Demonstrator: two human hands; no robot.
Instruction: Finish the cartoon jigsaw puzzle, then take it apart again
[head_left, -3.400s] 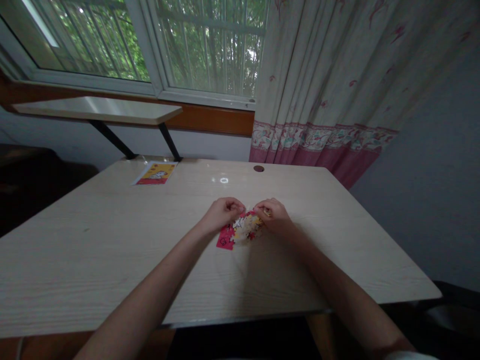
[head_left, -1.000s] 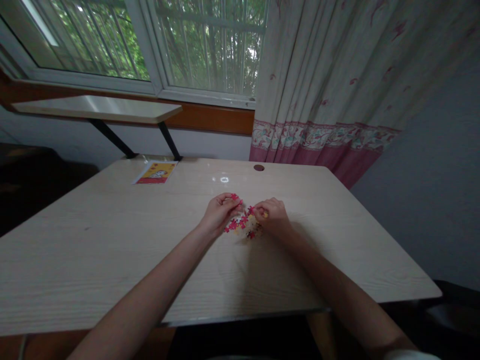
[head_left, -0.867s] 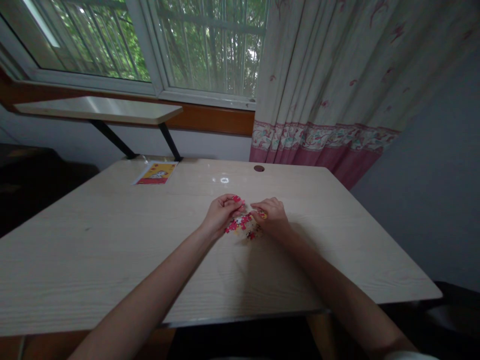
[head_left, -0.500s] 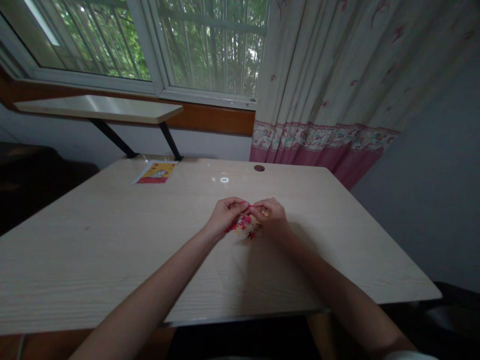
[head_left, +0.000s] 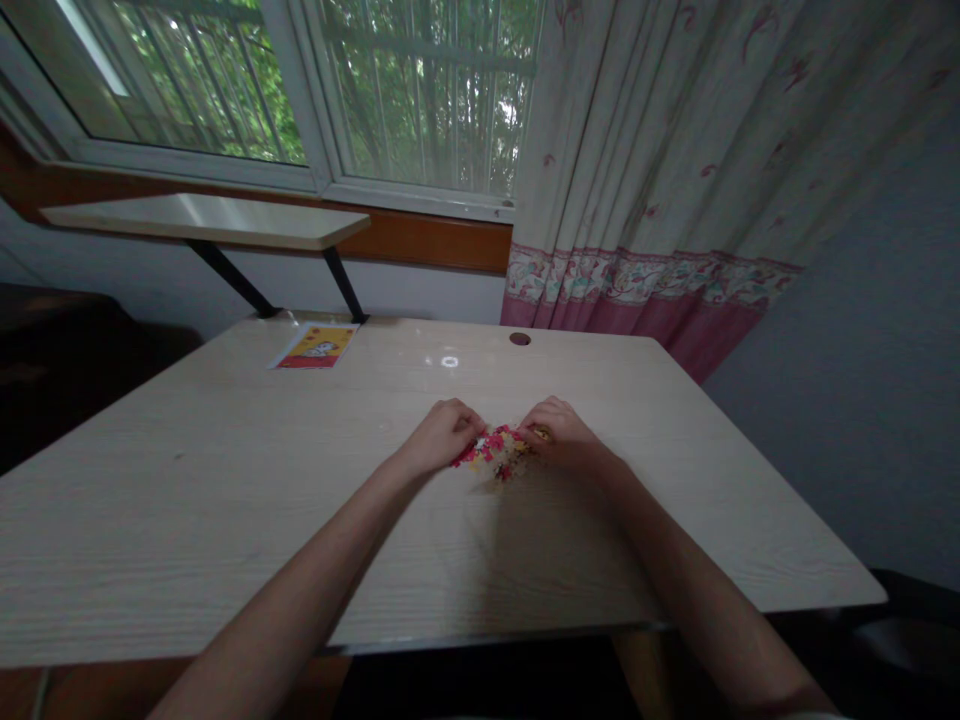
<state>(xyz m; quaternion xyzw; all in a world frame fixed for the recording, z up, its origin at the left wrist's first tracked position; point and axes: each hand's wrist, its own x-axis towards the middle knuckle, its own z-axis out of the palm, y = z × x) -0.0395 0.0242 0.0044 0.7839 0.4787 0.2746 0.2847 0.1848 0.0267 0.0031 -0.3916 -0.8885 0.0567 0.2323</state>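
Observation:
Near the middle of the table lies a small loose heap of jigsaw puzzle pieces [head_left: 501, 452], in pink, yellow, cream and dark colours. My left hand [head_left: 448, 434] is at the heap's left edge, thumb and fingers closed in a pinch. Over the right edge, my right hand [head_left: 561, 432] has its fingers bent together in a pinch too. A yellowish bit shows in the gap between its thumb and fingers; whether it is held or lies behind cannot be made out. What sits at either hand's fingertips is too small to tell.
The pale wooden table [head_left: 225, 500] has a round brown cable hole [head_left: 520, 339] at its back edge. A yellow and red picture card [head_left: 316, 346] lies at the back left, below a raised shelf [head_left: 217, 220] on black legs. A curtain [head_left: 645, 200] hangs behind.
My hands were together above the heap, pinching something pink between the fingertips. Now they are apart and a little lower, one at each side of the heap.

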